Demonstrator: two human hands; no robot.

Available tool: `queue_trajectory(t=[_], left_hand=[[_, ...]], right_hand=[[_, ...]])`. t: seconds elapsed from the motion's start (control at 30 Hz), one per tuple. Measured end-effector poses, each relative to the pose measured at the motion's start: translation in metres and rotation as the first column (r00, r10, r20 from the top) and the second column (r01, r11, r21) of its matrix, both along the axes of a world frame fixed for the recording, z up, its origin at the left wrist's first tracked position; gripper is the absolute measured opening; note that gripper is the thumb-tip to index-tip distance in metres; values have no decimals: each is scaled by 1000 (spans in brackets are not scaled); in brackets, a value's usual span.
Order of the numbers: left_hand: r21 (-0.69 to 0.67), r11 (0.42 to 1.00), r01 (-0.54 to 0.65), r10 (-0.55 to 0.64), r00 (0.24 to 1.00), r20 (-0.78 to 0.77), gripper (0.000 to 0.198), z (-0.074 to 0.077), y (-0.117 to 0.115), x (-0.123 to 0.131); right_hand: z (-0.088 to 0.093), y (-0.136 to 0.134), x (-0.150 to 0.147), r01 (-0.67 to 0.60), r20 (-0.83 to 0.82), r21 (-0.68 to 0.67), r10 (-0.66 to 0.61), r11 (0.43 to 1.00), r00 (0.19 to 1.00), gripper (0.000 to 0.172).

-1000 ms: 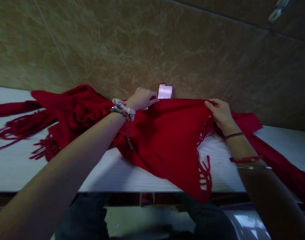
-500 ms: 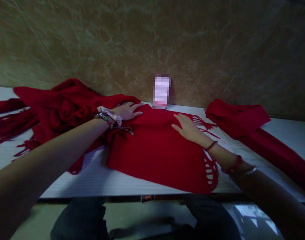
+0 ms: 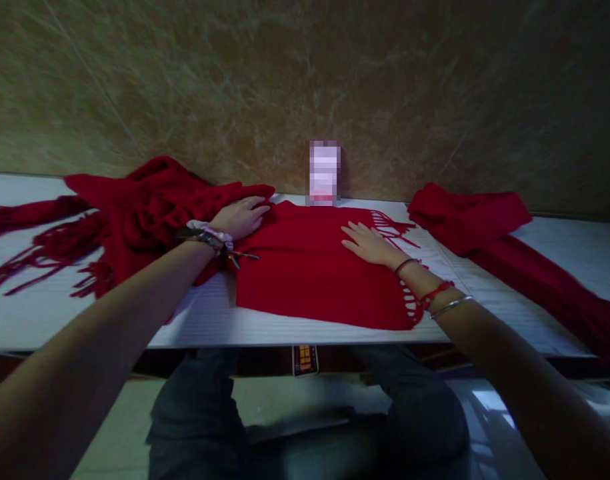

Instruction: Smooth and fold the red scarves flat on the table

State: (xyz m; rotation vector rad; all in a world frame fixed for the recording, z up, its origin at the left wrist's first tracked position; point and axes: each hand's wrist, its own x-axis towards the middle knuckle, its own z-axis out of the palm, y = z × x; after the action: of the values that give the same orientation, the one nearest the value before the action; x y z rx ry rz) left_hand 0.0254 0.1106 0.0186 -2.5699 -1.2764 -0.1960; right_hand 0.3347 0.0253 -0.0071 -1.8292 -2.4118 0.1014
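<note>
A red scarf [image 3: 305,280] with a fringed right end lies mostly flat on the white table, a slight ridge running across it. My right hand [image 3: 367,244] rests open on its right part beside the fringe, palm down and fingers spread. Over the scarf's far left corner lies my left hand [image 3: 241,217], fingers stretched out, where the flat cloth meets a rumpled heap of red scarves [image 3: 149,207]. My left wrist and bracelets hide part of that meeting edge.
Another red scarf [image 3: 477,217], loosely folded with a long tail, lies at the right. A pixelated phone-like upright object [image 3: 325,172] leans against the marble wall [image 3: 225,87]. A small lit screen [image 3: 305,360] shows below the white table's [image 3: 279,328] front edge.
The camera view has shifted slightly. My left hand has drawn back a little to the left along the scarf's far edge. My right hand stays on the cloth, its fingers more spread.
</note>
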Motion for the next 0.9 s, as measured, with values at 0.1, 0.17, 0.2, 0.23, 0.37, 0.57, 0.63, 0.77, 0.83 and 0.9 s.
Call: queue_trajectory(t=[0.1,0.17,0.2,0.23,0.37,0.57,0.63,0.77,0.83,0.9], left_hand=[[-31,992,119,-115,987,113,44,9,-26,24],[-224,924,311,-287,948,134,45,11,-47,39],[-298,873,386,-364,923,126,45,9,-57,44],[-348,844,407,-398,912,100,47,6,-65,48],[-364,860,358,-372,928,33,49,-9,-73,47],[-352,882,313,-340,940,-16,44,-1,-59,50],[-348,892,288,-325,944,-52,38,11,-59,63],[-226,925,305,-311,950,12,30,26,-60,104],[-172,931,322,-312,946,85,36,21,-57,122],[-199,933,298,-282,954,105,43,9,-53,133]], right_hand=[[4,-4,2,-22,-65,44,25,999,998,50],[12,-15,6,-84,-141,129,102,988,985,47],[17,-24,8,-133,-176,168,162,977,971,45],[21,-34,10,-192,-201,190,230,963,952,44],[28,-75,24,-362,-183,46,364,931,913,45],[14,-77,63,-139,-148,157,162,978,976,39],[17,-63,76,-53,-147,209,85,976,985,34],[28,-31,88,32,-109,189,-11,981,994,26],[32,-17,86,-9,-93,110,19,994,995,25],[34,-6,81,-80,-82,14,81,997,993,23]])
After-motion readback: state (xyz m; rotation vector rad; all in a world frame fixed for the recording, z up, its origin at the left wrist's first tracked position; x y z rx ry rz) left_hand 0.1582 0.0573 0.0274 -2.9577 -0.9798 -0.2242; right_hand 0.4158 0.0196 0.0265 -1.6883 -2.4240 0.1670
